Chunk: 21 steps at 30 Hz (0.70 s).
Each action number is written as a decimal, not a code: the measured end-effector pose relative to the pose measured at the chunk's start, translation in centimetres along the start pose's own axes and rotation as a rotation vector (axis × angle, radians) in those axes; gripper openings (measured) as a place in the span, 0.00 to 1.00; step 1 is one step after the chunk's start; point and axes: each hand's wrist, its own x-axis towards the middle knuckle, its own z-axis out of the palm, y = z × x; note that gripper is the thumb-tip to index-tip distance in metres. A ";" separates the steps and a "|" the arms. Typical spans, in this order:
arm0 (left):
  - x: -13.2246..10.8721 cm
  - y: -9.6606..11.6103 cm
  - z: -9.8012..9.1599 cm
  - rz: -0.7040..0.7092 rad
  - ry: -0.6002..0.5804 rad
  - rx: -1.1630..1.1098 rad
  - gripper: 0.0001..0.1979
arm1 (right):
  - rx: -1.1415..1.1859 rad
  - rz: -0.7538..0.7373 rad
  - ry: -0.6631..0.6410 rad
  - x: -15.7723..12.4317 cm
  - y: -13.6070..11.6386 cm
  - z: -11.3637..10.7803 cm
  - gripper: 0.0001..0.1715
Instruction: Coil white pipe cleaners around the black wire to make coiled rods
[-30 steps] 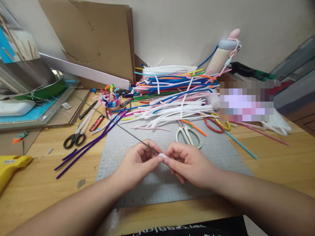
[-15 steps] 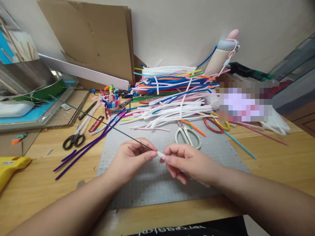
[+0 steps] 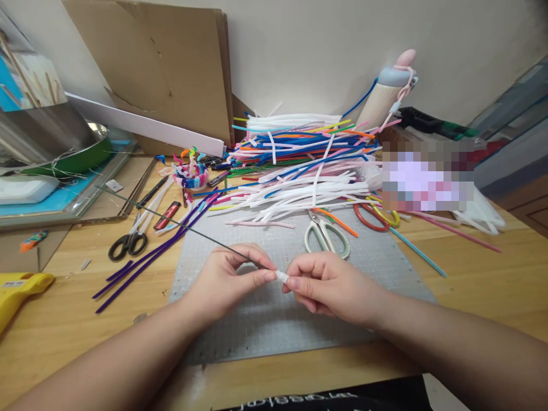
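Observation:
My left hand (image 3: pixel 235 279) pinches a thin dark green stem wire (image 3: pixel 184 224) near its lower end; the wire slants up to the left. At that end is a small white wrapped piece (image 3: pixel 281 276), probably pipe cleaner, though its exact make is too small to tell. The thumb and fingertips of my right hand (image 3: pixel 329 282) are closed on its right end. Both hands are close together over the grey cutting mat (image 3: pixel 240 337). Just beyond my right hand lie scissors with pale green-white handles (image 3: pixel 327 237).
Bundles of coloured and white pipe cleaners (image 3: pixel 299 171) lie at the back. Purple pipe cleaners (image 3: pixel 158 257) and black-handled scissors (image 3: pixel 128 244) are on the left, near a yellow tool (image 3: pixel 21 294). Red-handled scissors (image 3: pixel 371 220) lie on the right. Cardboard (image 3: pixel 149 74) leans against the wall.
Both hands have shifted slightly down and right with the white piece. The wire's far end has dipped and moved right. My right hand's lower fingers have curled in.

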 end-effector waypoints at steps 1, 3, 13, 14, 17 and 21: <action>0.0 0.0 0.0 0.003 0.000 0.006 0.04 | -0.003 0.003 -0.007 0.0 0.0 0.0 0.12; -0.1 0.1 0.1 0.009 0.011 0.021 0.04 | -0.024 0.018 -0.029 0.0 0.0 0.0 0.13; -0.4 0.5 1.4 -0.121 0.032 -0.005 0.08 | -0.683 -0.412 0.309 -0.4 1.1 -0.1 0.09; -0.4 0.5 1.4 -0.122 0.028 -0.023 0.09 | -0.697 -0.427 0.317 -0.4 1.2 -0.1 0.09; -0.4 0.3 1.4 -0.084 0.026 0.000 0.07 | -0.710 -0.448 0.322 -0.3 1.1 -0.2 0.09; -0.4 0.1 1.0 0.107 0.047 0.162 0.04 | -0.684 -0.416 0.300 -0.3 0.7 -0.2 0.10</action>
